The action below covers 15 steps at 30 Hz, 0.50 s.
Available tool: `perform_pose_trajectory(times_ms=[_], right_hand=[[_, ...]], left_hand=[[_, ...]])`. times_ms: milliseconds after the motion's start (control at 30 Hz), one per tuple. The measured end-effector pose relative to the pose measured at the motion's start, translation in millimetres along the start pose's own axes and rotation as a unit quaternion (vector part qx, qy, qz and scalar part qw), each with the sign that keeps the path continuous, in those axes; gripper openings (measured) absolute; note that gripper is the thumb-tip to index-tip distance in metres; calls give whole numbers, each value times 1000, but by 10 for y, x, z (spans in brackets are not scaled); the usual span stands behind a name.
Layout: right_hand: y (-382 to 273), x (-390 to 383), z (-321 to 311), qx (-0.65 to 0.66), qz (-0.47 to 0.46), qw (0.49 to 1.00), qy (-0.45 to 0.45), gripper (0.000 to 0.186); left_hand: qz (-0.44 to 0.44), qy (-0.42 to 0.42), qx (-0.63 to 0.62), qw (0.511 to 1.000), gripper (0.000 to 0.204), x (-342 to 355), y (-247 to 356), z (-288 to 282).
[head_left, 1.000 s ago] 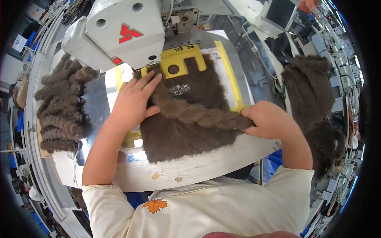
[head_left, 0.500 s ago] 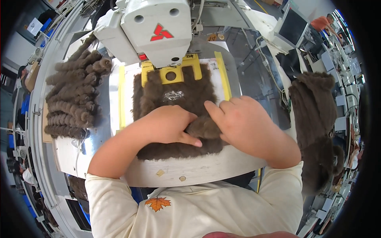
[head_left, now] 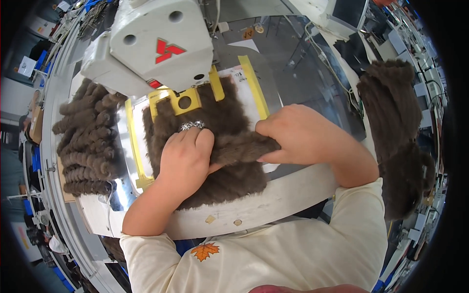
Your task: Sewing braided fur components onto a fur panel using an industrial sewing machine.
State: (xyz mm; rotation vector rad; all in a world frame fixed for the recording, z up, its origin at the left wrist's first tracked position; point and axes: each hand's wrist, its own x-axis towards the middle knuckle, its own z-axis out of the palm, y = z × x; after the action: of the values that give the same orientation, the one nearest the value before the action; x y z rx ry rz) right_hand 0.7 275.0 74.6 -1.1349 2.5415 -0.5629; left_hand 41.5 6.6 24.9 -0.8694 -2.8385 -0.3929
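A dark brown fur panel [head_left: 227, 183] lies under the white sewing machine head [head_left: 161, 49], its far edge beneath a yellow clamp plate [head_left: 190, 103]. Across the panel a fur strip [head_left: 239, 148] stretches between my hands. My right hand [head_left: 295, 134] pinches the strip's right end between thumb and fingers. Closed on the strip's left end, my left hand [head_left: 188, 156] presses down on the panel, its fingertips hidden from view. Just beyond those knuckles shows a shiny silvery patch [head_left: 191, 126] on the fur.
Rolled brown fur pieces [head_left: 88, 141] are stacked at the left of the machine table. More fur pieces [head_left: 393, 107] hang or lie at the right. Yellow tape strips [head_left: 254, 85] flank the panel. A monitor [head_left: 348, 12] and a cable [head_left: 325, 58] are at the far right.
My hands have moved apart, the left one leftward to beside the silvery patch. The fur strip, bunched between them before, now stretches out straight. The whole view has shifted and tilted.
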Motion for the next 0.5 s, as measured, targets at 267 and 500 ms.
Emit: perform_pose_trajectory(times_ms=[267, 500], right_hand=[[-203, 4, 286, -36, -52, 998, 0, 33], [-182, -19, 125, 45, -25, 998, 34, 36]], left_hand=[[12, -219, -354, 909, 74, 109, 64, -222], [20, -145, -258, 955, 42, 58, -41, -20]])
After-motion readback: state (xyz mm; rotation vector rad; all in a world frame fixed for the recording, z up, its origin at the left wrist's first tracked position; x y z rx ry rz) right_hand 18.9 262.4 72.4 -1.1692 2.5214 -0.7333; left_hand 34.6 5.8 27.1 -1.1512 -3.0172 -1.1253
